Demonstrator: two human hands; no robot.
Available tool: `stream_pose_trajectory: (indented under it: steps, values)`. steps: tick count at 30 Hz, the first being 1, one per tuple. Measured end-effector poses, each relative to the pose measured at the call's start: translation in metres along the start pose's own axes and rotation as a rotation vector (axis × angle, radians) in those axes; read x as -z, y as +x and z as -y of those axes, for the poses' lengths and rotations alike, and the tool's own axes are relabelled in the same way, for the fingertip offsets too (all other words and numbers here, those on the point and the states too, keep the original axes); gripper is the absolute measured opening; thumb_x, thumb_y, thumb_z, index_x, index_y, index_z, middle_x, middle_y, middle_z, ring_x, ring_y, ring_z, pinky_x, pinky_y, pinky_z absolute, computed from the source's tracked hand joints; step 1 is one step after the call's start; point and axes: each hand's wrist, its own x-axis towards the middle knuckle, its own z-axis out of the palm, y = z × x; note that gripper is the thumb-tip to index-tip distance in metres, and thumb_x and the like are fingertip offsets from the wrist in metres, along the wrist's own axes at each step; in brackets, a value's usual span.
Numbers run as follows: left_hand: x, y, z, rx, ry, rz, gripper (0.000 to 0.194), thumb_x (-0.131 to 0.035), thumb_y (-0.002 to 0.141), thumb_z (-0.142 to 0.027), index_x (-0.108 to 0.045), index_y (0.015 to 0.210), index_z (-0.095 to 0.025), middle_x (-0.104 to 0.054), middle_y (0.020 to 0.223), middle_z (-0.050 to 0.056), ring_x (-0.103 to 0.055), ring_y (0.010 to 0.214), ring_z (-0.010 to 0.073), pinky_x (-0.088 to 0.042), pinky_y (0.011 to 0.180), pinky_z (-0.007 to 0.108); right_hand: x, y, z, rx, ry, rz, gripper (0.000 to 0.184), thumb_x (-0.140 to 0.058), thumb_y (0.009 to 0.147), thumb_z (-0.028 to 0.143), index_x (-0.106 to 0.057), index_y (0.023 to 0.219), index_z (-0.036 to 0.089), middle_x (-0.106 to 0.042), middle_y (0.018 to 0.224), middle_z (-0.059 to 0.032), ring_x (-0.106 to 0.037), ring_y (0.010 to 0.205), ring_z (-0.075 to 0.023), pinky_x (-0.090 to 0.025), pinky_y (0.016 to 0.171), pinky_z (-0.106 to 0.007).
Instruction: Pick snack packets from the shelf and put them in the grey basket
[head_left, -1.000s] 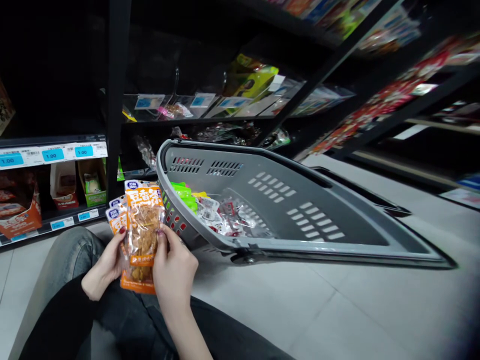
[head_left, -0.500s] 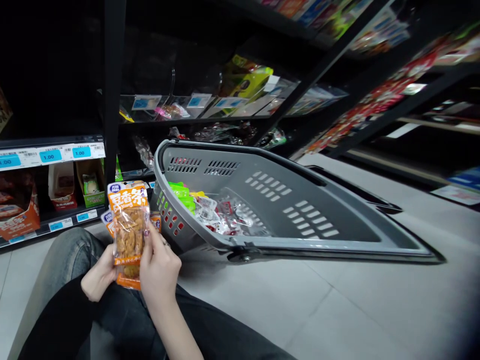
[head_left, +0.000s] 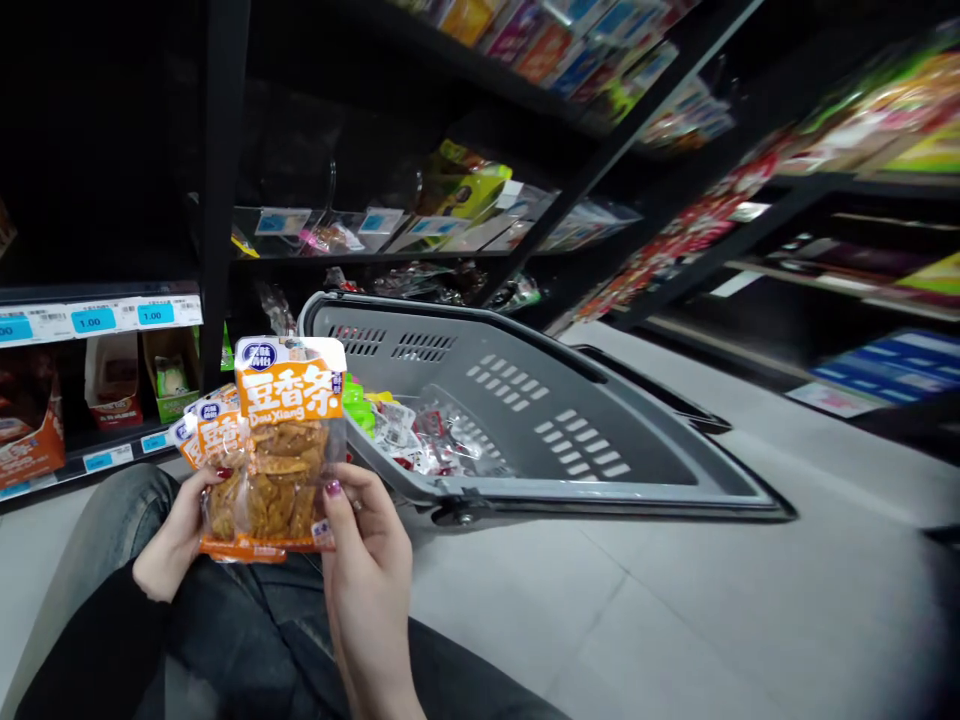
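Observation:
My right hand (head_left: 367,560) grips the lower right corner of an orange and clear snack packet (head_left: 289,440), holding it upright in front of me. My left hand (head_left: 176,530) holds a small fan of the same orange snack packets (head_left: 206,440) just behind and left of it. Both hands hover over my knees in dark jeans. A grey shopping basket (head_left: 600,400) stands on the floor right of the packets, its near rim close to my right hand. Inside it lie green packets (head_left: 358,400) and several small clear red-and-white sachets (head_left: 427,440).
Black store shelves (head_left: 217,200) rise in front and to the right, stocked with colourful packets. A low shelf at left carries blue price tags (head_left: 94,320) and boxed snacks (head_left: 112,380). Pale tiled floor (head_left: 637,620) stretches right of the basket.
My right hand has lifted the front packet up and turned it flat toward me, apart from the stack in my left hand. The view has swung slightly upward and right.

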Motion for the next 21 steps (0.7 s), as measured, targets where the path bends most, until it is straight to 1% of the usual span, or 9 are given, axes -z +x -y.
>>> stream_pose_trajectory:
  steps: [2, 4, 5, 7, 9, 11, 14, 17, 21]
  values:
    - [-0.002, -0.003, -0.003, -0.008, 0.010, -0.026, 0.025, -0.054, 0.059, -0.008, -0.060, 0.082, -0.016, -0.072, 0.068, 0.004, -0.069, 0.079, 0.0261, -0.054, 0.074, 0.036, 0.001, 0.001, 0.004, -0.097, 0.147, 0.054, 0.015, -0.060, 0.079, 0.032, -0.056, 0.085, 0.019, -0.057, 0.074, 0.0009, -0.051, 0.060, -0.0089, -0.041, 0.048, -0.015]
    - [-0.003, -0.005, -0.005, -0.005, 0.017, -0.049, 0.028, -0.053, 0.061, -0.007, -0.061, 0.087, -0.015, -0.071, 0.064, 0.003, -0.069, 0.076, 0.0257, -0.055, 0.074, 0.037, 0.001, 0.003, 0.009, -0.221, 0.351, 0.175, 0.016, -0.064, 0.074, 0.030, -0.054, 0.080, 0.019, -0.052, 0.066, 0.0042, -0.045, 0.050, -0.0060, -0.038, 0.044, -0.014]
    - [-0.004, -0.006, -0.006, 0.001, 0.018, -0.053, 0.030, -0.052, 0.062, -0.007, -0.060, 0.090, -0.014, -0.071, 0.064, 0.004, -0.070, 0.074, 0.0257, -0.055, 0.074, 0.037, 0.001, 0.003, 0.012, -0.290, 0.466, 0.253, 0.018, -0.064, 0.073, 0.030, -0.052, 0.077, 0.019, -0.049, 0.062, 0.0062, -0.040, 0.043, -0.0041, -0.035, 0.041, -0.014]
    - [-0.003, -0.006, -0.007, 0.010, 0.017, -0.057, 0.035, -0.050, 0.063, -0.006, -0.059, 0.097, -0.012, -0.072, 0.066, 0.005, -0.070, 0.071, 0.0262, -0.055, 0.073, 0.039, 0.001, 0.003, 0.014, -0.393, 0.698, 0.394, 0.021, -0.063, 0.072, 0.033, -0.047, 0.072, 0.019, -0.039, 0.052, 0.0107, -0.022, 0.031, -0.0004, -0.026, 0.033, -0.011]
    - [-0.003, -0.005, -0.007, 0.010, 0.030, -0.074, 0.040, -0.049, 0.064, -0.006, -0.058, 0.102, -0.011, -0.072, 0.067, 0.006, -0.070, 0.069, 0.0268, -0.056, 0.070, 0.040, 0.003, 0.001, 0.012, -0.426, 0.882, 0.435, 0.022, -0.055, 0.077, 0.035, -0.041, 0.070, 0.020, -0.027, 0.045, 0.0148, -0.003, 0.027, 0.0013, -0.011, 0.027, -0.009]
    - [-0.002, -0.005, -0.007, 0.002, 0.051, -0.089, 0.043, -0.050, 0.064, -0.005, -0.058, 0.105, -0.011, -0.072, 0.066, 0.006, -0.070, 0.065, 0.0268, -0.057, 0.066, 0.040, 0.006, 0.000, 0.008, -0.415, 0.958, 0.363, 0.020, -0.042, 0.084, 0.033, -0.036, 0.069, 0.021, -0.020, 0.043, 0.0167, 0.011, 0.028, 0.0014, 0.001, 0.026, -0.009]
    - [0.000, -0.005, -0.007, -0.027, 0.080, -0.086, 0.048, -0.048, 0.063, -0.002, -0.056, 0.110, -0.012, -0.072, 0.064, 0.004, -0.070, 0.060, 0.0255, -0.058, 0.061, 0.037, 0.012, 0.001, 0.002, -0.390, 0.921, 0.215, 0.026, -0.020, 0.090, 0.030, -0.031, 0.068, 0.023, -0.011, 0.041, 0.0177, 0.022, 0.031, 0.0005, 0.007, 0.026, -0.009]
    - [0.002, -0.004, -0.007, -0.069, 0.091, -0.080, 0.054, -0.048, 0.063, 0.000, -0.054, 0.114, -0.013, -0.073, 0.064, 0.003, -0.069, 0.058, 0.0245, -0.058, 0.060, 0.036, 0.017, 0.004, 0.003, -0.371, 0.872, 0.146, 0.031, -0.012, 0.091, 0.029, -0.029, 0.067, 0.023, -0.007, 0.040, 0.0176, 0.025, 0.032, -0.0001, 0.008, 0.026, -0.009]
    - [0.003, -0.005, -0.008, -0.071, 0.058, -0.065, 0.056, -0.047, 0.062, -0.001, -0.054, 0.116, -0.014, -0.073, 0.066, 0.003, -0.070, 0.061, 0.0251, -0.059, 0.061, 0.036, 0.019, 0.004, 0.015, -0.319, 0.841, 0.065, 0.030, -0.014, 0.092, 0.024, -0.036, 0.071, 0.021, -0.010, 0.045, 0.0161, 0.021, 0.035, -0.0006, 0.008, 0.029, -0.009]
